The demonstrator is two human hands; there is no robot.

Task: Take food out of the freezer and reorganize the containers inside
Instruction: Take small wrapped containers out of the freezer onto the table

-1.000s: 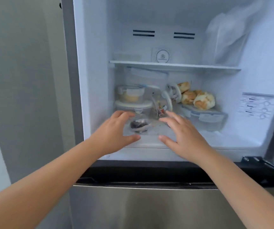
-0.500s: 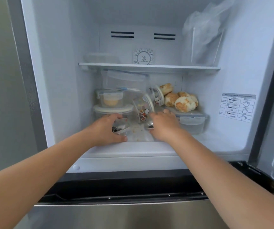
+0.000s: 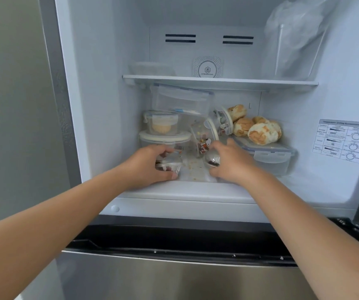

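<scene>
The freezer stands open with its lower floor (image 3: 195, 191) crowded. My left hand (image 3: 150, 163) is closed around a small clear cup (image 3: 169, 165) with dark food, at the front left. My right hand (image 3: 230, 163) grips a second small clear cup (image 3: 212, 160) with dark contents, front centre. Between them lies a flat clear bag (image 3: 193, 167) with crumbs. Behind stand a round lidded container (image 3: 164, 137), a small tub (image 3: 161, 124) with yellow food on it, a tilted box (image 3: 180, 100), and a tipped cartoon-printed jar (image 3: 202, 144).
Bread rolls (image 3: 260, 131) lie on a flat clip-lid box (image 3: 269, 154) at the right. The upper shelf (image 3: 217, 80) carries a bagged container (image 3: 295, 40) at right and a low tub (image 3: 152, 69) at left. A dial sticker (image 3: 345, 140) marks the right wall.
Both hands reached into the freezer from its front edge and closed on the two small cups. The camera moved closer and shifted right.
</scene>
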